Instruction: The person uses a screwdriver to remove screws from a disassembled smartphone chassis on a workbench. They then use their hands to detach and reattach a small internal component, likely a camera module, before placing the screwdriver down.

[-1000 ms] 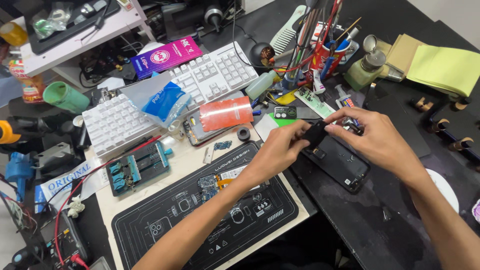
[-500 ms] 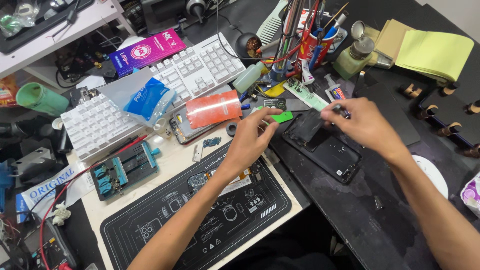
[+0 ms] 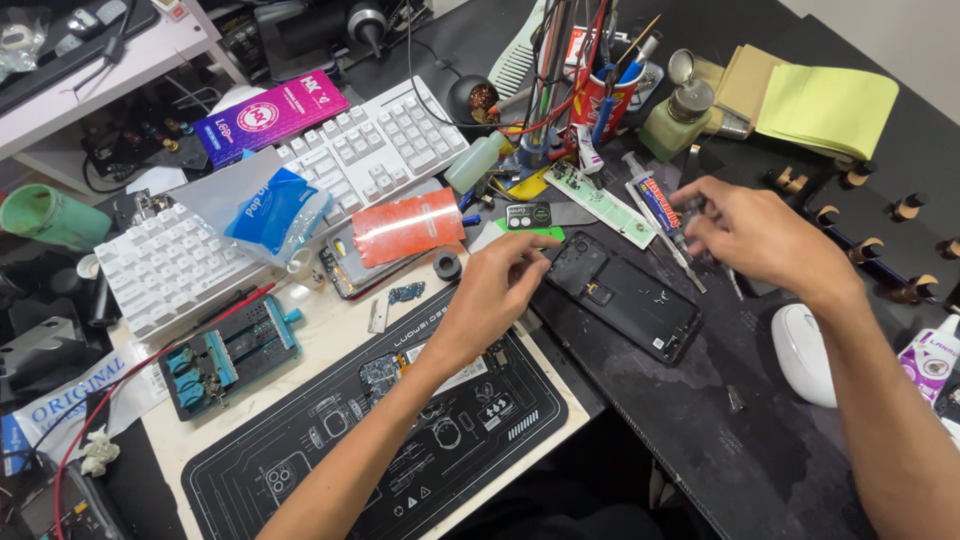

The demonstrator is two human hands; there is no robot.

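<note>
1. Left hand [image 3: 495, 290] rests at the near-left end of the open black phone shell [image 3: 625, 295]. Its fingertips pinch toward the shell's left edge, just below a green strip [image 3: 530, 232]; grip half-closed, and I cannot tell whether it holds anything.
2. Right hand [image 3: 755, 235] hovers at the far-right of the shell, over a glue syringe [image 3: 655, 200] and thin metal tools lying on the black mat. Fingers curled; the grip seems closed on something small and dark at the fingertips, too small to identify.
3. Phone shell lies flat on the black part of the bench [image 3: 740, 460], back open upward, tilted diagonally, between the two hands.
4. Left of the shell: a black washer-like ring [image 3: 447, 265], an orange-red film [image 3: 408, 226] lying over a second phone [image 3: 345, 275], and a printed repair mat [image 3: 380, 430] under the left forearm.
5. Far side: white keyboard [image 3: 290, 210], blue pouch [image 3: 272, 208], pink box [image 3: 268, 116], red cup of tools [image 3: 600, 95], glass bottle [image 3: 680, 115], yellow cloth [image 3: 825, 105].
6. Right: white mouse [image 3: 805, 355] just beside the right forearm; row of wooden-tipped pegs [image 3: 865, 250] beyond the wrist.
7. Near left: blue clamp fixture [image 3: 228, 355], red wire crossing it.
8. Obstruction: the right hand covers the tools beneath it; the left fingers hide the shell's left corner.
</note>
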